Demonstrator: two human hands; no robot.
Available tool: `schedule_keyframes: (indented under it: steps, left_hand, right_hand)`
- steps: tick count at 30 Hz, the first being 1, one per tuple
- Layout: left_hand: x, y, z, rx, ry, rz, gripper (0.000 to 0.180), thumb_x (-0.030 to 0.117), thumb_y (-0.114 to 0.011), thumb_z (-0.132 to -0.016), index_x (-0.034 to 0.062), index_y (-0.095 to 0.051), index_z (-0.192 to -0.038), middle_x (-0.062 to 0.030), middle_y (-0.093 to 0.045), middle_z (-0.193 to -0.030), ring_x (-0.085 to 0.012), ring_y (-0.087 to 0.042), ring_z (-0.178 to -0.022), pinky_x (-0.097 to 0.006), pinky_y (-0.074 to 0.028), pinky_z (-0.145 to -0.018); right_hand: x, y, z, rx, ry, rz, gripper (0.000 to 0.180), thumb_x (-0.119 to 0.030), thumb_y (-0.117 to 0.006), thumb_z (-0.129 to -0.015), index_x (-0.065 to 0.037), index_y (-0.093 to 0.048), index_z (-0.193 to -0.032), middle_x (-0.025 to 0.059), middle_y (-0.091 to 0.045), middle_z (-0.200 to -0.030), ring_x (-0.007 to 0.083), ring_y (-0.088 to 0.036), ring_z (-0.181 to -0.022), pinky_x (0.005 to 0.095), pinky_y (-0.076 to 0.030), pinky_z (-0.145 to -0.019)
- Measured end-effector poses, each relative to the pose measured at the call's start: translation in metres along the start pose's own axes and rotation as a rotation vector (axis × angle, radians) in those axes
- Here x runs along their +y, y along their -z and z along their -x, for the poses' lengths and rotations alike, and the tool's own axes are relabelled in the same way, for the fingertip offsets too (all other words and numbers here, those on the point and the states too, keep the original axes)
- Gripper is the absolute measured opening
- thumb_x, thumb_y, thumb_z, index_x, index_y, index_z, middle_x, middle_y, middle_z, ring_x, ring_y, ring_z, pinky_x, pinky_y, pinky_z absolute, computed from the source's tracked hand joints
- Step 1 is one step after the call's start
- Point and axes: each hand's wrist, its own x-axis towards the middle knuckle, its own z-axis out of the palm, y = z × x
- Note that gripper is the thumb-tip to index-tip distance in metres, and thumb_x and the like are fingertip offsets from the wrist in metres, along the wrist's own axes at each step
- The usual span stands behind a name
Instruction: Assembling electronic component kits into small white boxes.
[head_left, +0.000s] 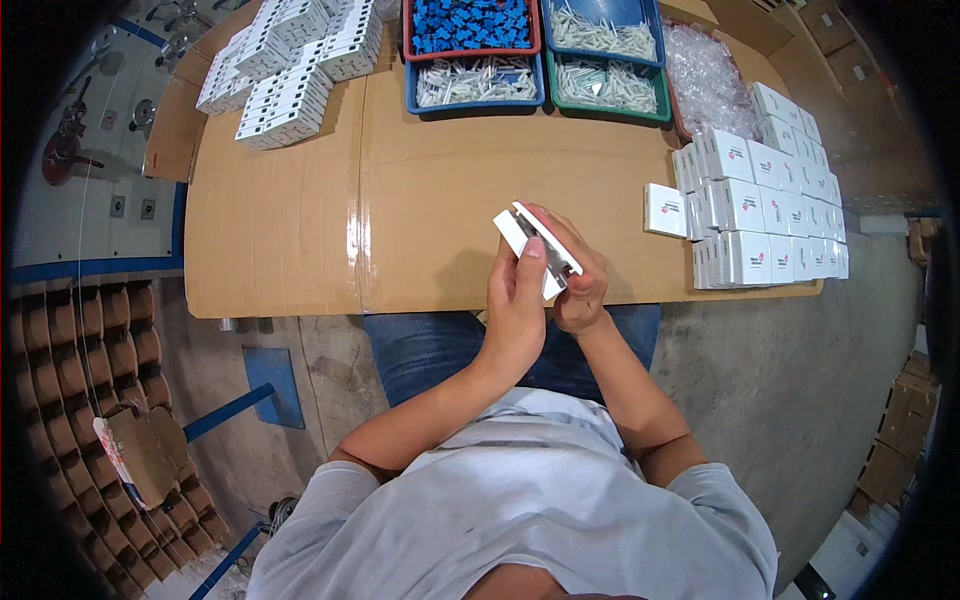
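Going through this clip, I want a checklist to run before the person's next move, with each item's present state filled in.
1. White rectangular casing gripped by both the left hand and the right hand: ok.
2. Fit of the casing's dark, shiny interior: cannot tell; the left thumb covers part of it.
3. Small blue plastic parts contained in the red plastic tray: ok.
4. Slim white plastic parts contained in the blue plastic tray nearest the person: ok.
5. White printed boxes at right in one even block: not ok; one juts out at the left side.
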Motion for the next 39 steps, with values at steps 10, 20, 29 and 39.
schedule_keyframes:
  steps: [10, 20, 29, 39]
  left_hand:
    - [-0.001, 0.005, 0.001, -0.038, -0.024, 0.057, 0.043, 0.035, -0.048, -0.109, 0.0038, -0.047, -0.139, -0.0052, -0.057, -0.122, -0.01, -0.053, -0.11, -0.028, -0.045, -0.096]
    - [0.0, 0.015, -0.015, -0.119, -0.427, -0.211, 0.098, 0.009, -0.076, -0.083, 0.0067, -0.017, -0.161, -0.016, -0.043, -0.144, -0.0267, -0.045, -0.136, -0.039, -0.033, -0.118]
    - [0.001, 0.048, -0.032, -0.292, -0.638, -0.573, 0.106, 0.005, -0.081, -0.065, 0.0013, -0.027, -0.156, -0.0182, -0.038, -0.153, -0.0327, -0.039, -0.144, -0.045, -0.03, -0.122]
    - [0.006, 0.065, -0.041, -0.392, -0.549, -0.45, 0.103, 0.001, -0.088, -0.06, 0.0062, -0.038, -0.15, -0.0119, -0.039, -0.147, -0.0296, -0.04, -0.143, -0.047, -0.033, -0.122]
  right_hand:
    - [-0.01, 0.003, -0.009, -0.031, 0.009, 0.003, 0.086, -0.065, -0.031, -0.104, 0.01, -0.055, -0.138, 0.0286, -0.059, -0.138, 0.0429, -0.057, -0.129, 0.0473, -0.042, -0.111]
    - [-0.026, 0.018, -0.012, -0.109, -0.284, -0.216, 0.08, -0.063, -0.047, -0.101, 0.003, -0.049, -0.147, 0.0229, -0.045, -0.154, 0.0354, -0.043, -0.144, 0.0457, -0.037, -0.115]
    - [-0.059, 0.012, -0.026, -0.18, -0.634, -0.24, 0.074, -0.023, -0.075, -0.093, -0.004, -0.038, -0.154, 0.0163, -0.053, -0.143, 0.0266, -0.053, -0.133, 0.0415, -0.047, -0.106]
    - [-0.055, 0.003, -0.015, -0.176, -0.63, -0.186, 0.063, -0.025, -0.061, -0.104, 0.001, -0.036, -0.155, 0.018, -0.052, -0.147, 0.0246, -0.053, -0.133, 0.0364, -0.042, -0.109]
